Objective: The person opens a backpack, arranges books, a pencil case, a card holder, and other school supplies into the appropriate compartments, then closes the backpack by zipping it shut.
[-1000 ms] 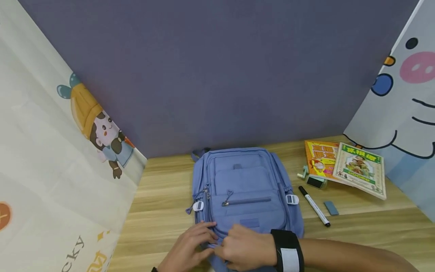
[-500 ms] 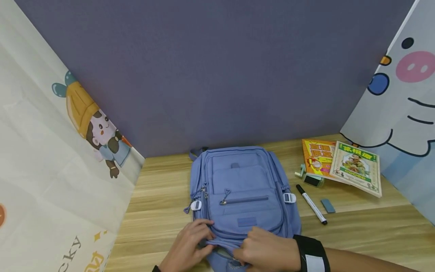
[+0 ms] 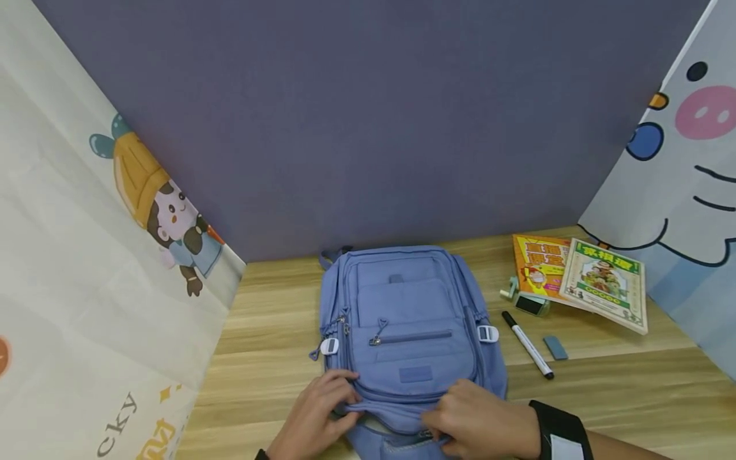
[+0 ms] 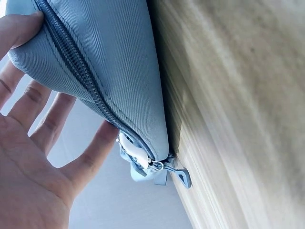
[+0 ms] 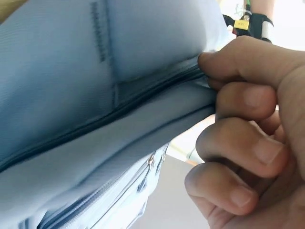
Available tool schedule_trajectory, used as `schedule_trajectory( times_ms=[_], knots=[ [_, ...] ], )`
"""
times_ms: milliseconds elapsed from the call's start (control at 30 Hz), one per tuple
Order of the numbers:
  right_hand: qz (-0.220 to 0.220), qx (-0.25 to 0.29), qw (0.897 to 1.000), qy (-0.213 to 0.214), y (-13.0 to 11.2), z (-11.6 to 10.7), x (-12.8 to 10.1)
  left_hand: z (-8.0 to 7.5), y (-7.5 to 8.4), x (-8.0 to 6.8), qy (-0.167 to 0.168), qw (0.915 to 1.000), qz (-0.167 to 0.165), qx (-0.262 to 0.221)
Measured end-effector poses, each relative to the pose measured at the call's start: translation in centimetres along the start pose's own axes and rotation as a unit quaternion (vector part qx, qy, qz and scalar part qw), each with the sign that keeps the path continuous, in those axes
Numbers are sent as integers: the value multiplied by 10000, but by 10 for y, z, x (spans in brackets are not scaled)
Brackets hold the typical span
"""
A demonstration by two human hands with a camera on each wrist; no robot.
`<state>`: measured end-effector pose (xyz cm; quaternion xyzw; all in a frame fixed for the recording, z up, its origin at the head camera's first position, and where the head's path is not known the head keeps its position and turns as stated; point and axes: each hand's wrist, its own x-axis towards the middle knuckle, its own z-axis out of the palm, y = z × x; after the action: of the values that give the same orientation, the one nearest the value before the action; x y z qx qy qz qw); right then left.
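A blue backpack (image 3: 411, 303) lies front up on the wooden table, its lower end toward me. My left hand (image 3: 316, 415) pinches the fabric by the lower front pocket's left corner. In the left wrist view, the thumb presses beside the zipper (image 4: 78, 67) while the spread fingers (image 4: 52, 121) lie behind the cloth. My right hand (image 3: 477, 418), fingers curled, grips the pocket's zipper pull at the right, the pull itself hidden by thumb and forefinger. The pocket opening (image 3: 376, 423) gapes between both hands. In the right wrist view, the thumb (image 5: 224, 64) sits at the zipper line's end.
Right of the backpack lie a black-and-white marker (image 3: 528, 345), a blue-grey eraser (image 3: 555, 347) and a small green pencil sharpener (image 3: 529, 304). Two overlapping books (image 3: 604, 284) are behind them. A dark panel (image 3: 402, 128) stands at the back, with printed curtains (image 3: 57, 223) on the sides.
My right hand has moved to the right along the lower pocket, and the opening behind it has grown wider. The left hand keeps its hold at the left corner.
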<state>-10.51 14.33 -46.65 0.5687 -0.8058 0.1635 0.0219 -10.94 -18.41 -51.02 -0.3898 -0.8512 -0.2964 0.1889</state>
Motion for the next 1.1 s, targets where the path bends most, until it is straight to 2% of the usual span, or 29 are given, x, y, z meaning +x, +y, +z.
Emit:
schedule_trajectory(
  times_ms=[367,467,533,633,733,800,867,967,1100],
  knots=[
    [663,-49,9978,24,13,-7,-24,-2,-2,5,-96,9997,-213,60],
    [848,173,9962,-74,12,-10,-28,-1,0,6,-148,9995,-45,267],
    [876,338,9955,-138,10,-11,-28,2,4,9,-218,9980,256,538],
    [812,519,9951,-231,9,-10,-26,10,20,22,-590,9915,754,881],
    [529,408,9977,-119,9,-8,-23,22,36,41,-1292,9799,1162,978],
    [373,326,9987,-75,9,-7,-21,29,44,51,-1825,9716,1203,907],
    [266,247,9993,-71,10,-6,-20,35,49,58,-2167,9658,1169,819],
    [180,199,9996,-21,12,-5,-22,40,51,60,-2345,9650,960,683],
    [235,194,9995,80,15,-3,-28,41,48,59,-2307,9691,675,562]
  ],
)
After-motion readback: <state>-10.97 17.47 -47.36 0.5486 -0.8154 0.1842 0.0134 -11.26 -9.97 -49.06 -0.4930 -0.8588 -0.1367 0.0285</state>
